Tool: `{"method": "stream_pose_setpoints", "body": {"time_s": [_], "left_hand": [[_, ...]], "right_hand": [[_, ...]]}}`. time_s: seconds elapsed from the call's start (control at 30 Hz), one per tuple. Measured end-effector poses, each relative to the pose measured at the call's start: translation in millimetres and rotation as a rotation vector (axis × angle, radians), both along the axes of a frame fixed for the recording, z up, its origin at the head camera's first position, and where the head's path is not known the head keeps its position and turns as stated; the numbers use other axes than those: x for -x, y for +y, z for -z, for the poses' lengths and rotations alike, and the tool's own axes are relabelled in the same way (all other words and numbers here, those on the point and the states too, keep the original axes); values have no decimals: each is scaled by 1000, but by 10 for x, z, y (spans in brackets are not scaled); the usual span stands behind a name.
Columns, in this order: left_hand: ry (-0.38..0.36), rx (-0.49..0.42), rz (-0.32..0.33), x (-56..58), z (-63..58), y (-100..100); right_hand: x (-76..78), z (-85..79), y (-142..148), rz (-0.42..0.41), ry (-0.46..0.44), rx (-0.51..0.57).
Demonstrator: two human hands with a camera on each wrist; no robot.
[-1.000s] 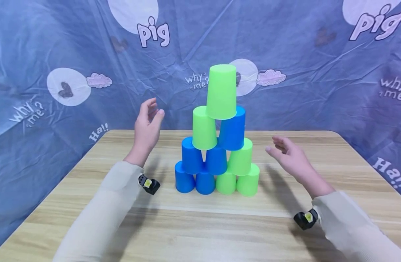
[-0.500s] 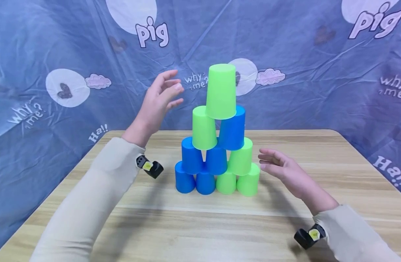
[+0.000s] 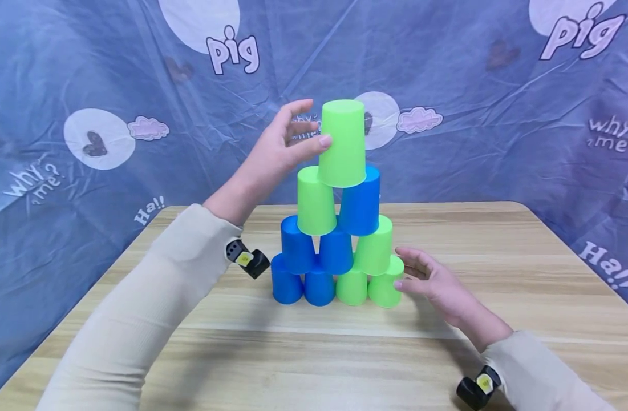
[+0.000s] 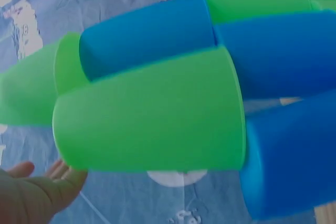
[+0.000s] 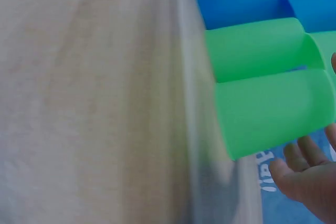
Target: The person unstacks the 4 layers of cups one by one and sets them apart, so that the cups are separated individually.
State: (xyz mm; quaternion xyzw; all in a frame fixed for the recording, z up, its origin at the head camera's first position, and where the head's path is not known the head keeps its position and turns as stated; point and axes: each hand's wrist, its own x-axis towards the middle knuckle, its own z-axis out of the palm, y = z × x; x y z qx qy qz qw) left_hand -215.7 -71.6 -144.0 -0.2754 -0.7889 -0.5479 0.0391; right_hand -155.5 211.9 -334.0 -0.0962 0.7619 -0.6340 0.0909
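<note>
Upside-down green and blue cups form a four-level pyramid in the head view. A single green cup (image 3: 342, 145) tops it, standing on a green cup (image 3: 316, 202) and a blue cup (image 3: 361, 202). My left hand (image 3: 275, 151) is at the top cup's left side, fingers spread and thumb overlapping the cup. In the left wrist view, the left fingers (image 4: 63, 182) lie loosely extended beside the cups. Low on the right, my right hand (image 3: 442, 291) is beside the end green cup (image 3: 385, 285) of the bottom row, its thumb overlapping that cup's edge. Its fingers are relaxed.
The pyramid stands on a light wooden table (image 3: 314, 354). A blue printed cloth (image 3: 139, 68) hangs behind it. Each wrist carries a small black camera, the left one (image 3: 248, 258) beside the sleeve and the right one (image 3: 478, 388) lower down.
My left hand has risen and moved right to the top cup. My right hand has come down and left toward the bottom row's end cup. The pyramid keeps its shape.
</note>
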Motion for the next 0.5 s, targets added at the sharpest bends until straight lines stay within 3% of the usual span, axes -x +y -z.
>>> {"method": "stream_pose_setpoints", "body": {"time_s": [0.13, 0.5], "left_hand": [[-12, 12, -26, -26, 1, 74], [36, 13, 9, -11, 25, 193]], "right_hand": [[-3, 48, -55, 27, -1, -16], [22, 156, -142, 81, -45, -21]]}}
